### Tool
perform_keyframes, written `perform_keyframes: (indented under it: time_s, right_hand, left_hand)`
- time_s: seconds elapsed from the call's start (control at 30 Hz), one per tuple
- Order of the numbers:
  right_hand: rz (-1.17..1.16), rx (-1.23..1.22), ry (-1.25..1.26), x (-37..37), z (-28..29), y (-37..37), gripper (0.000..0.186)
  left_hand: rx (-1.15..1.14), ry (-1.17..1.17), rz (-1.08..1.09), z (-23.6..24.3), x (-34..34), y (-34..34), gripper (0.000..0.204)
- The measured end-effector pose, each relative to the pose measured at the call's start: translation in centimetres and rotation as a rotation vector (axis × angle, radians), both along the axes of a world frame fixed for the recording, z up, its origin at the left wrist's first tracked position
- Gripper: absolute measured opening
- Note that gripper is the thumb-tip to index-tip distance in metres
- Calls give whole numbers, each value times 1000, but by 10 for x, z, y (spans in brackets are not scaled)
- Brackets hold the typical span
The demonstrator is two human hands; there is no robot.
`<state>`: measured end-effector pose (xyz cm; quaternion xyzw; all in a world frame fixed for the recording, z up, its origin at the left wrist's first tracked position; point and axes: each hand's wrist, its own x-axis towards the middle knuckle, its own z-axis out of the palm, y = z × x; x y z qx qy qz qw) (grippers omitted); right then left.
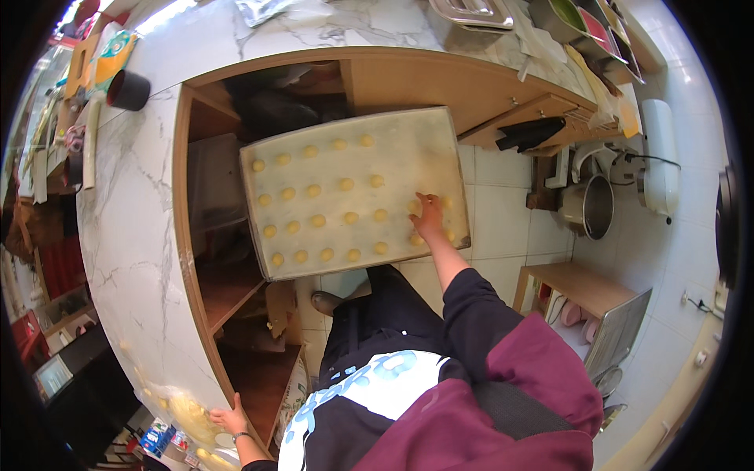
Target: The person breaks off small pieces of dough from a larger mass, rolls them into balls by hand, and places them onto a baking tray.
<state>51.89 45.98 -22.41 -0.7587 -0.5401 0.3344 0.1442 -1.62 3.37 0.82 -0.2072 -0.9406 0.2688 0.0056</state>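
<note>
A large pale tray (404, 157) carries rows of small yellow dough balls (346, 184). Over its right part reaches my right hand (428, 218), thumb and fingers bent around one dough ball (414, 206); whether that ball still touches the tray I cannot tell. More balls sit beside and below this hand. At the lower left, my left hand (229, 418) has its fingers apart at the edge of a yellow dough mass (188, 414) on the marble-patterned counter (133, 235).
The tray overlaps the open wooden cabinet (236, 302) under the counter. Metal containers (475, 17) stand on the far counter. To the right are a steel mixing bowl (593, 206) and a low wooden shelf (577, 286). A black cup (128, 90) sits at the upper left.
</note>
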Motion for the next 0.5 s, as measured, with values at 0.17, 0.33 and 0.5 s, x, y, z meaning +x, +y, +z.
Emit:
perform_keyframes:
  time_s: [0.17,0.33,0.5]
  right_hand:
    - [-7,190,108,-15,17,22,47]
    - [376,421,468,-159,88,35,27]
    - [1010,502,878,-333,230,-34,13]
  left_hand:
    - [77,-2,108,-8,13,20,113]
    - [273,104,99,-30,21,-6,114]
    - [494,12,49,-34,31,-15,92]
